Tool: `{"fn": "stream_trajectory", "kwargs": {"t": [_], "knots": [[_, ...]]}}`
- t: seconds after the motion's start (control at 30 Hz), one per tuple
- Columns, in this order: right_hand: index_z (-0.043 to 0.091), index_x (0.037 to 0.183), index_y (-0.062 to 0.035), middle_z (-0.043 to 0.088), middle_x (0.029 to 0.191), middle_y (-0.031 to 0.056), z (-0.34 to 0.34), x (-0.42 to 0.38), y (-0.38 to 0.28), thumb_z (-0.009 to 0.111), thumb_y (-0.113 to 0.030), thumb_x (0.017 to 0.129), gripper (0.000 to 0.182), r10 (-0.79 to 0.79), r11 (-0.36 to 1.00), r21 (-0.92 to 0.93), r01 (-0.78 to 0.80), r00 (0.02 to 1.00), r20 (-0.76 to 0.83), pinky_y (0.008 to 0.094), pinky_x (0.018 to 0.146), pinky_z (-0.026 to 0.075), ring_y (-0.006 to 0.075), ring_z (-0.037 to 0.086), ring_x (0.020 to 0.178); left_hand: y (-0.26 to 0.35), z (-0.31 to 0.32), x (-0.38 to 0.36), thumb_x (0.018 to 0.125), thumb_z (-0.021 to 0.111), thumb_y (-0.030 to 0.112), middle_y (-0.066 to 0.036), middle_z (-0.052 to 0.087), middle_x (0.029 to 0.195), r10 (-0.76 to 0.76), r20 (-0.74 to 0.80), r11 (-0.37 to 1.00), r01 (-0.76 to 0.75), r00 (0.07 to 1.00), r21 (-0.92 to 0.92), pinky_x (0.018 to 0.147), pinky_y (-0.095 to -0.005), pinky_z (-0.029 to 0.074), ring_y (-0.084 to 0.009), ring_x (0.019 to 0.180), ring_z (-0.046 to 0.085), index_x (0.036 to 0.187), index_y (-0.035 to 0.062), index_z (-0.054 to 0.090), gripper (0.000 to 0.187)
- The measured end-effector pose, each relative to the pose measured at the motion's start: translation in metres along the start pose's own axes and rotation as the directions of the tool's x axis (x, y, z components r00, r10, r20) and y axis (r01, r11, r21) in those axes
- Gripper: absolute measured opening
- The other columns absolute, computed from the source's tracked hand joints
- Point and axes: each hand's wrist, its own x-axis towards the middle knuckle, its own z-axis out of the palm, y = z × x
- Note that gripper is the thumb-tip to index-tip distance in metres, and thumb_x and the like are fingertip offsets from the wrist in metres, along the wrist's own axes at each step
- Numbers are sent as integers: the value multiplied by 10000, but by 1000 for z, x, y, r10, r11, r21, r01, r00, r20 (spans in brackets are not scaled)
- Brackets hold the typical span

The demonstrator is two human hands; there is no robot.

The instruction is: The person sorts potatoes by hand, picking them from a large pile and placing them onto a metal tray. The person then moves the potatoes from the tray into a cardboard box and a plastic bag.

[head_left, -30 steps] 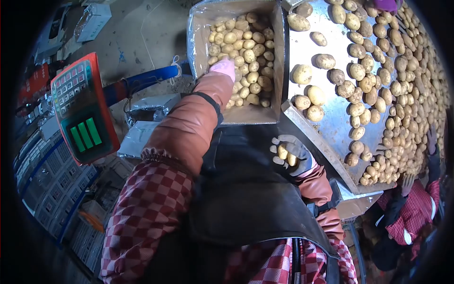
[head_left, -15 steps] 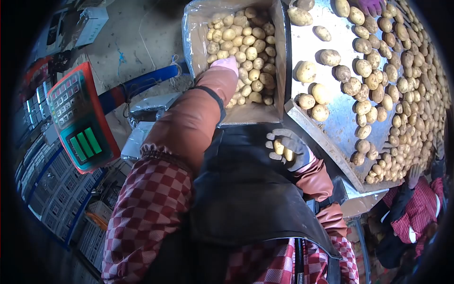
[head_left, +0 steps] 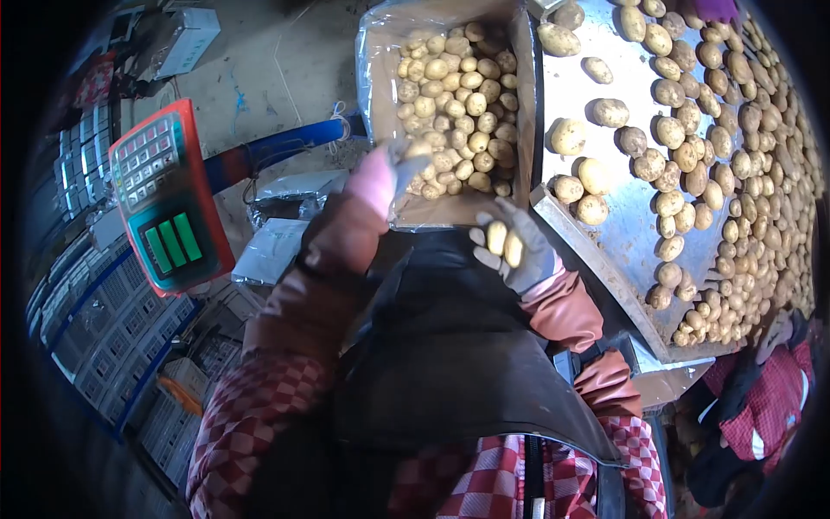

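Note:
A cardboard box (head_left: 450, 212) lined with clear plastic holds many small potatoes (head_left: 462, 108). Over its near left corner is my left hand (head_left: 380, 180) in a pink and grey glove, smeared by motion. Its fingers look closed on a potato (head_left: 418, 150) at the fingertips. My right hand (head_left: 525, 255), in a grey glove, is palm up just outside the box's near right corner. Two small yellow potatoes (head_left: 504, 243) lie in it, with the fingers curled round them.
A metal sorting table (head_left: 596, 117) with a raised edge (head_left: 596, 272) stands to the right, strewn with potatoes. A scale display (head_left: 169, 203) on a blue post is at left. Plastic packs (head_left: 272, 251) lie below the post. Another person (head_left: 761, 398) is at lower right; a purple-gloved hand (head_left: 716, 9) shows at top.
My left hand has drawn back from inside the box toward its near left corner. My right hand has risen slightly toward the box, still with two potatoes. The view has shifted a little.

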Motion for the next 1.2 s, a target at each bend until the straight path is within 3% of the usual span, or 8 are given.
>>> {"fn": "stream_trajectory", "kwargs": {"t": [0.03, 0.07, 0.13, 0.3, 0.37, 0.5, 1.0, 1.2], "knots": [[510, 1354, -158, 610, 1251, 88, 1, 13, 2, 596, -477, 960, 514, -16, 999, 52, 16, 1000, 16, 470, 915, 555, 305, 625, 1107, -28, 6, -14, 856, 780, 329, -51, 708, 943, 139, 55, 882, -98, 989, -461, 672, -252, 503, -115, 753, 632, 1126, 36, 665, 415], [503, 1366, -164, 603, 1265, 89, 3, 26, 4, 581, -507, 961, 536, -32, 994, 104, 29, 999, 29, 469, 908, 556, 315, 622, 1105, -16, -6, -38, 856, 780, 329, -51, 708, 943, 137, 45, 884, -102, 989, -457, 672, -252, 503, -115, 753, 632, 1126, 36, 665, 415], [552, 1339, -178, 653, 1148, 44, 18, 48, 8, 587, -502, 966, 496, -53, 998, 29, 58, 988, -146, 398, 811, 570, 256, 655, 980, 23, -35, -80, 871, 758, 309, -31, 680, 847, -280, 318, 837, 392, 906, -382, 486, -211, 404, -65, 538, 521, 1120, 52, 656, 372], [613, 1289, -80, 655, 1106, 63, 30, 92, 27, 574, -273, 1013, 339, -296, 642, -761, 90, 945, -138, 320, 788, 552, 178, 643, 953, -10, -27, -95, 899, 716, 296, -18, 653, 767, -298, 264, 816, 388, 917, -428, 386, -215, 287, -46, 426, 412, 1161, 57, 632, 364], [646, 1225, -69, 694, 1084, 166, 49, 94, 24, 629, -182, 943, 304, -282, -298, -933, 200, 916, 286, 378, 846, 547, 302, 677, 948, -4, -26, -101, 875, 748, 305, -48, 659, 785, -290, 306, 748, 414, 907, -519, 447, -229, 342, -66, 491, 471, 1145, 47, 633, 390], [678, 1143, -86, 695, 1073, 191, 33, 140, 34, 689, -249, 869, 319, -246, -664, -748, -16, 949, 198, 419, 889, 532, 365, 666, 972, -19, -25, -108, 869, 755, 301, -54, 665, 831, -226, 294, 777, 354, 929, -521, 519, -227, 365, -59, 604, 516, 1135, 28, 640, 398], [644, 1167, -89, 694, 1080, 188, 64, 197, 52, 742, -340, 799, 457, -225, -726, -668, -160, 974, 11, 399, 893, 533, 336, 673, 971, -43, -42, -116, 892, 705, 294, -12, 648, 785, -183, 296, 736, 331, 937, -591, 435, -200, 339, -42, 498, 479, 1091, 38, 650, 330], [630, 1177, -90, 693, 1083, 186, 85, 160, 33, 763, -377, 771, 515, -208, -542, -816, -200, 973, -101, 392, 894, 534, 325, 676, 970, -47, -46, -125, 913, 644, 376, -33, 646, 776, -178, 252, 683, 304, 951, -665, 438, -208, 342, -52, 496, 477, 1066, 33, 652, 375]]}}
